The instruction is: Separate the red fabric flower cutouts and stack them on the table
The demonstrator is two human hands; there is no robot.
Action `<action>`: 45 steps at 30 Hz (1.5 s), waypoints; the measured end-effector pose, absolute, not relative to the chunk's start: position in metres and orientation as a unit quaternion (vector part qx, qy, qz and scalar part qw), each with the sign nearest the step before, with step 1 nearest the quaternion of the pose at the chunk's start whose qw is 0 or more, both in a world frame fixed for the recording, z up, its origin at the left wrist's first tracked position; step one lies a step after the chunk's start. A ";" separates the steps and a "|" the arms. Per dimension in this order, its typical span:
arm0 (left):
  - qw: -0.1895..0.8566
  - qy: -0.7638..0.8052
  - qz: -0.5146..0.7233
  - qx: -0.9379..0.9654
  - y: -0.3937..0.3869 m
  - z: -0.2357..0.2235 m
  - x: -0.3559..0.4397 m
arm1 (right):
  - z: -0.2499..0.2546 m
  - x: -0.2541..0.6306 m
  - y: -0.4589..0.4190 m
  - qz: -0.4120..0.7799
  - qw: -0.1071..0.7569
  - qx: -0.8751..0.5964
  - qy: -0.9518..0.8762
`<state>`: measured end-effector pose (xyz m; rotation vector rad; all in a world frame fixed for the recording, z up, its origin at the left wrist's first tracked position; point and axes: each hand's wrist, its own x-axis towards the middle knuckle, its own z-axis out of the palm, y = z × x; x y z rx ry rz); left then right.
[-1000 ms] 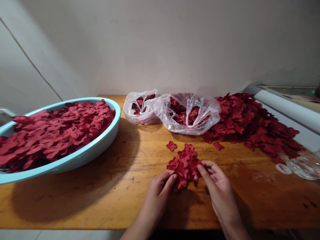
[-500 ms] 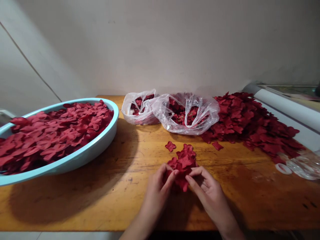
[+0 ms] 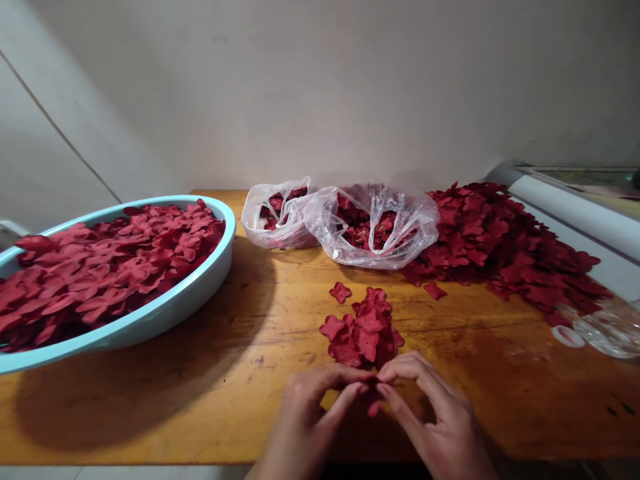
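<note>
- My left hand (image 3: 311, 408) and right hand (image 3: 440, 410) meet, thumbs and forefingers pinching a red petal (image 3: 374, 409), mostly hidden between them!
- It pokes out just below my fingertips.
- Just beyond: a small heap of four-petalled blossoms (image 3: 366, 328) on the wooden table (image 3: 240, 407).

Left hand (image 3: 303, 413) and right hand (image 3: 447, 423) pinch a red petal piece (image 3: 373, 409)
Fingers close together, just in front of a small petal pile (image 3: 367, 331) on the desk (image 3: 250, 400).

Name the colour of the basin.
Light blue: the basin shows best in the head view, along its rim and outer wall.
</note>
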<state>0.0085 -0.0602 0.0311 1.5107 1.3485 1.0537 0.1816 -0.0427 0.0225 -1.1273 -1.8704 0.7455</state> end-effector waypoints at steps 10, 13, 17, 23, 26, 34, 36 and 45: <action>0.651 0.464 0.491 0.346 -0.043 0.019 0.013 | 0.013 0.175 -0.039 0.484 0.419 -0.494 -0.588; 0.652 0.477 0.466 0.361 -0.043 0.015 0.011 | 0.002 0.182 -0.029 0.501 0.464 -0.513 -0.521; 0.487 0.553 0.426 0.525 -0.043 0.013 0.004 | -0.007 0.195 -0.020 0.493 0.492 -0.532 -0.482; 0.310 0.567 0.447 0.619 -0.047 0.021 0.010 | -0.012 0.195 -0.029 0.474 0.488 -0.544 -0.491; 0.467 0.535 0.412 0.570 -0.049 0.024 0.018 | -0.011 0.188 -0.036 0.461 0.472 -0.533 -0.529; 0.535 0.559 0.461 0.435 -0.047 0.017 0.020 | -0.009 0.184 -0.036 0.559 0.440 -0.486 -0.507; 0.538 0.564 0.483 0.400 -0.046 0.017 0.015 | -0.009 0.186 -0.031 0.571 0.429 -0.487 -0.503; 0.651 0.485 0.523 0.259 -0.042 0.013 0.011 | 0.015 0.186 -0.021 0.327 0.461 -0.509 -0.650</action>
